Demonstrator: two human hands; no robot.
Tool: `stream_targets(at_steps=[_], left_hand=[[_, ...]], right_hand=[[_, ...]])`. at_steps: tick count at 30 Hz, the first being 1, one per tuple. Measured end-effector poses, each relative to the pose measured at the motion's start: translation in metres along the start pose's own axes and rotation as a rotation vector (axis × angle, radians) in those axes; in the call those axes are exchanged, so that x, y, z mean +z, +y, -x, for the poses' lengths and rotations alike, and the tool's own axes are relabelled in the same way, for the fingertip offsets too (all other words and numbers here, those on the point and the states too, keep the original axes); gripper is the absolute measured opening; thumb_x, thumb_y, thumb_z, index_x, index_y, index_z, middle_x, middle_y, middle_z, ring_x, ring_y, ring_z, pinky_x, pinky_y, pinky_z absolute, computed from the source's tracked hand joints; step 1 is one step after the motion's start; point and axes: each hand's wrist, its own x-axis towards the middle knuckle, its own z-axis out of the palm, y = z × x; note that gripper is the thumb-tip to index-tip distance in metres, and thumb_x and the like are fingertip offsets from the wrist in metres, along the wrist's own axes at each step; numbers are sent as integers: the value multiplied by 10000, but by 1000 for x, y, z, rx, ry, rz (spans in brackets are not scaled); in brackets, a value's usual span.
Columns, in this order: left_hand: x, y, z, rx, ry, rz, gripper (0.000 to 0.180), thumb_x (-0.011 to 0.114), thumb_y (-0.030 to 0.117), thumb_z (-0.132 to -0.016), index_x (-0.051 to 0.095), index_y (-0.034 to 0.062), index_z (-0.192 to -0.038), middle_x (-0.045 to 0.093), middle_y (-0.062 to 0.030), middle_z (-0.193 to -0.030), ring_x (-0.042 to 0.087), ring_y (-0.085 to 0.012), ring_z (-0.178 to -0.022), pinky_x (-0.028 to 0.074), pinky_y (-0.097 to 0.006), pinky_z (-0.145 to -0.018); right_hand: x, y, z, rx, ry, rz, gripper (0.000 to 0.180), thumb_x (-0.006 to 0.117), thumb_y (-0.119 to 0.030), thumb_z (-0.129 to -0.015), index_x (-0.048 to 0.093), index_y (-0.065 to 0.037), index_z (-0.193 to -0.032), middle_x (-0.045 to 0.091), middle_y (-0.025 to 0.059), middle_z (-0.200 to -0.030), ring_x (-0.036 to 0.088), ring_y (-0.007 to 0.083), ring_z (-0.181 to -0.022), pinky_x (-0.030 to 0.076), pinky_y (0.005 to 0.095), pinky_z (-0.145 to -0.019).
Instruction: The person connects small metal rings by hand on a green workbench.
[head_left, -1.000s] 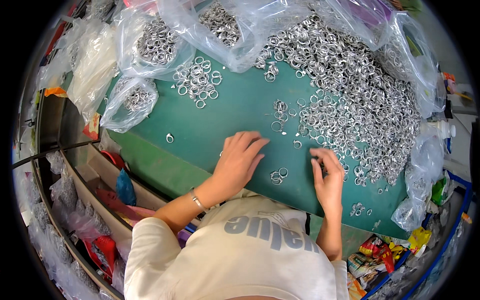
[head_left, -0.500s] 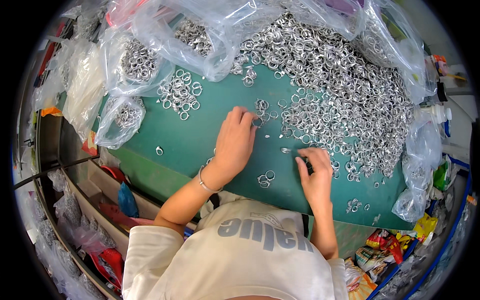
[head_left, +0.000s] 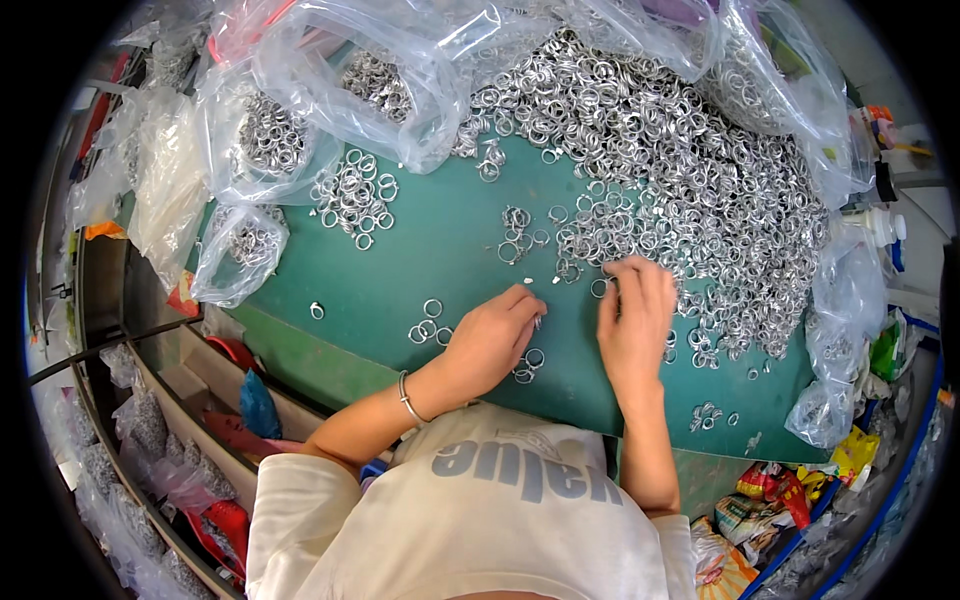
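Note:
My left hand (head_left: 494, 338) is closed, thumb and fingertips pinching a silver ring (head_left: 538, 322), just above a few loose rings (head_left: 528, 366) near the table's front edge. My right hand (head_left: 640, 318) reaches to the near left edge of a large pile of silver rings (head_left: 700, 160). Its fingers are curved down at the pile with the thumb apart; the fingertips are partly hidden. A small cluster of rings (head_left: 515, 235) lies between my hands and the far bags. Several rings (head_left: 430, 325) lie beside my left hand.
The table (head_left: 370, 290) is green. Clear plastic bags with rings (head_left: 270, 140) stand along its far left side, next to a loose heap of rings (head_left: 355, 195). More plastic film (head_left: 830, 340) hangs at the right edge. Drawers (head_left: 200, 385) stand at the lower left.
My left hand has moved back toward me from the small cluster and now pinches a ring. My right hand has moved slightly forward to the pile. The single ring between my hands has left its place.

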Motion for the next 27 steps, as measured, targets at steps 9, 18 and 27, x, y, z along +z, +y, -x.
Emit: stream_targets(at_steps=[9, 18, 27], left_hand=[[-7, 2, 3, -102, 37, -4, 184, 593, -69, -801, 615, 5, -968, 590, -132, -894, 607, -304, -695, 480, -368, -621], [4, 3, -11, -51, 17, -8, 154, 615, -27, -827, 613, 1, -978, 589, -135, -915, 605, -312, -711, 483, -373, -632], [11, 3, -21, 3, 86, -47, 151, 644, -4, -820, 634, -4, -970, 592, -123, -947, 605, -303, -736, 487, -361, -639]], right_hand=[[19, -16, -21, -209, -5, -91, 58, 634, -69, -796, 606, -39, -837, 580, 110, -1087, 538, 277, -981, 408, 395, -784], [-35, 45, 53, 839, -72, -1796, 297, 484, 48, -852, 494, -15, -1142, 632, 160, -982, 622, 222, -815, 486, 276, -609], [-21, -5, 36, 228, -199, -664, 190, 619, 49, -824, 621, 22, -1012, 616, 142, -914, 621, 244, -760, 484, 315, -703]])
